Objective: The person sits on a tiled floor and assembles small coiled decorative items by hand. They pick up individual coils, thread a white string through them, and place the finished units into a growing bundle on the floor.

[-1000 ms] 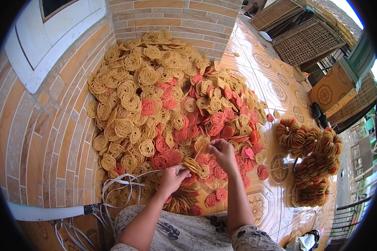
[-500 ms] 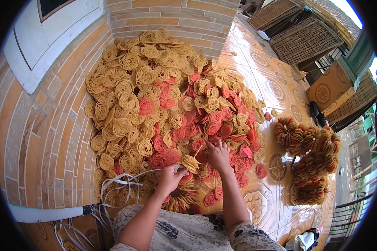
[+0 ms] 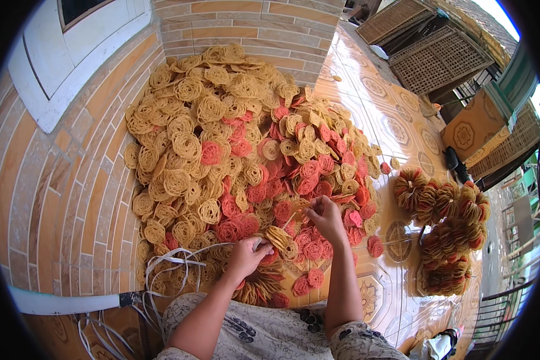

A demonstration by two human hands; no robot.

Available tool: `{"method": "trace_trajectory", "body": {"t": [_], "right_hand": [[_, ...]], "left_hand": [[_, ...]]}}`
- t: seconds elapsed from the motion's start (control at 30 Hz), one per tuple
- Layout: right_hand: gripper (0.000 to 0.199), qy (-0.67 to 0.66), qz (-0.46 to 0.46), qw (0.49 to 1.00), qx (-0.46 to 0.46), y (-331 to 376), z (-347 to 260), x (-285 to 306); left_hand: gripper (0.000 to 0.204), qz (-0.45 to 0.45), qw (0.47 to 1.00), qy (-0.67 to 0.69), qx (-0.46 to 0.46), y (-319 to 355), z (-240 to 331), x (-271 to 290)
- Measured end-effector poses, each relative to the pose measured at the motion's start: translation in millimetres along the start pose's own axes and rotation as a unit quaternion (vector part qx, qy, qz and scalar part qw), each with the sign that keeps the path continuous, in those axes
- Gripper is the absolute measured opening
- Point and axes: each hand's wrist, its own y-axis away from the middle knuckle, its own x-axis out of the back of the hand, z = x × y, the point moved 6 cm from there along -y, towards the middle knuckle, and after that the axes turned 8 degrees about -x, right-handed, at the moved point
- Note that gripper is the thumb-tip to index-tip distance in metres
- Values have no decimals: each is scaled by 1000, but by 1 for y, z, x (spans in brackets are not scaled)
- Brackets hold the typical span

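My left hand [image 3: 245, 259] is closed on a thin stick [image 3: 290, 219] that points up and to the right. Several yellow noodle-like crackers [image 3: 278, 237] are threaded on it, bunched beside my fingers. Past the stick's tip, my right hand [image 3: 328, 221] pinches a yellowish lacy cracker [image 3: 300, 210] by its edge. A big heap of round yellow crackers [image 3: 183, 146] and pink crackers [image 3: 240, 227] spreads out in front of both hands. Close to my lap lies a bunch of crackers [image 3: 258, 289], partly hidden by my left arm.
White plastic strips [image 3: 177, 260] lie loosely at the left. Finished-looking bundles of strung crackers [image 3: 453, 231] sit on the tiled floor [image 3: 396, 135] to the right. A brick-patterned wall [image 3: 81, 198] borders the heap. Woven racks [image 3: 441, 60] stand at the far right.
My right hand has risen from the heap, a cracker now between its fingers near the stick's tip. My left hand and the stick have barely moved.
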Motion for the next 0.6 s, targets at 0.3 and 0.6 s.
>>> {"method": "trace_trajectory", "body": {"t": [0.3,0.6], "right_hand": [[18,-112,-158,981,-2,18,-24,-16],[44,479,37,873,88,10,7,-29]], "left_hand": [[16,13,999,44,8,0,1,1],[16,20,999,47,-3,-1,-7,1]]}}
